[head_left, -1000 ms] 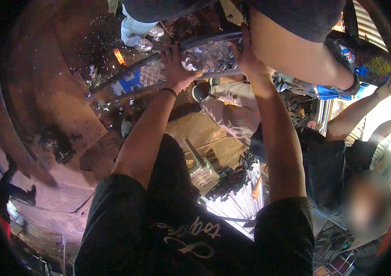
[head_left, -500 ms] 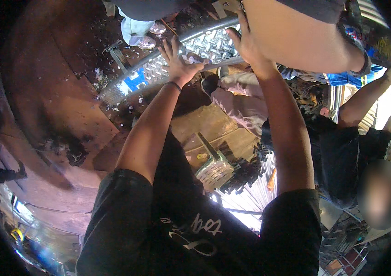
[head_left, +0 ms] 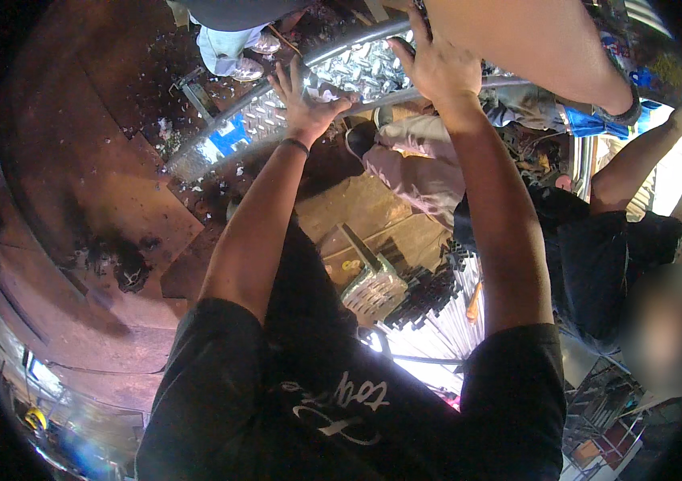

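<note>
Both hands are up on the long embossed metal sheet (head_left: 333, 80): my left hand (head_left: 307, 100) lies splayed flat against its shiny face, and my right hand (head_left: 435, 68) curls over its nearer edge, well apart from the left. Its long axis runs from lower left to upper right. Room is tight: another person's arm (head_left: 541, 48) crowds the right end and someone's shoe (head_left: 237, 68) stands just past the far edge. Open brown floor (head_left: 76, 176) lies to the left. Since half a second ago, the sheet has come nearer and my left hand sits flatter.
</note>
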Demonstrator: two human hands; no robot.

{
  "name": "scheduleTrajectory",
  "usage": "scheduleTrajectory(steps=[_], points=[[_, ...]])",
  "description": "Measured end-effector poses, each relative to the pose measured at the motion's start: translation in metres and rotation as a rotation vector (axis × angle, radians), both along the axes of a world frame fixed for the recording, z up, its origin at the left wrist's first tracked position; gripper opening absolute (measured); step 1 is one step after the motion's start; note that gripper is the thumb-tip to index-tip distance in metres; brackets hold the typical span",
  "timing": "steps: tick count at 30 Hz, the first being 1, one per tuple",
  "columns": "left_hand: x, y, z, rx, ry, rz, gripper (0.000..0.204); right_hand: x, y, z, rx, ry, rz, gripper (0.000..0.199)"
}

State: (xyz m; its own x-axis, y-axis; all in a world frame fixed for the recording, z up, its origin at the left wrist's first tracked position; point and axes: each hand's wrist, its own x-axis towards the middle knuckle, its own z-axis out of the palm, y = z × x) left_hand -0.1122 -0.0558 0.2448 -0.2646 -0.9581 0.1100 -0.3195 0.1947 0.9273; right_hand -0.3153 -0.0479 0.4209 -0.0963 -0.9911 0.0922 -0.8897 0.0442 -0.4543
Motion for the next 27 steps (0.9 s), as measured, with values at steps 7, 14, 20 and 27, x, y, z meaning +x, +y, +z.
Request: scheduleTrajectory(steps=[7, 14, 20, 27], points=[[0.005, 0.002, -0.008, 0.106, -0.036, 0.016, 0.136, 0.020, -0.001, 0.023, 0.032, 1.034, -0.090, 0.069], [0.012, -0.004, -0.003, 0.076, 0.012, -0.085, 0.137, 0.017, -0.005, 0.023, 0.194, 1.068, -0.082, 0.079], [0.007, -0.003, -0.009, 0.060, 0.012, -0.057, 0.138, 0.026, -0.007, 0.029, 0.218, 1.111, -0.093, 0.077], [0.000, -0.002, -0.023, -0.108, -0.022, -0.057, 0.139, 0.024, -0.003, 0.027, 0.019, 1.115, -0.043, 0.073]])
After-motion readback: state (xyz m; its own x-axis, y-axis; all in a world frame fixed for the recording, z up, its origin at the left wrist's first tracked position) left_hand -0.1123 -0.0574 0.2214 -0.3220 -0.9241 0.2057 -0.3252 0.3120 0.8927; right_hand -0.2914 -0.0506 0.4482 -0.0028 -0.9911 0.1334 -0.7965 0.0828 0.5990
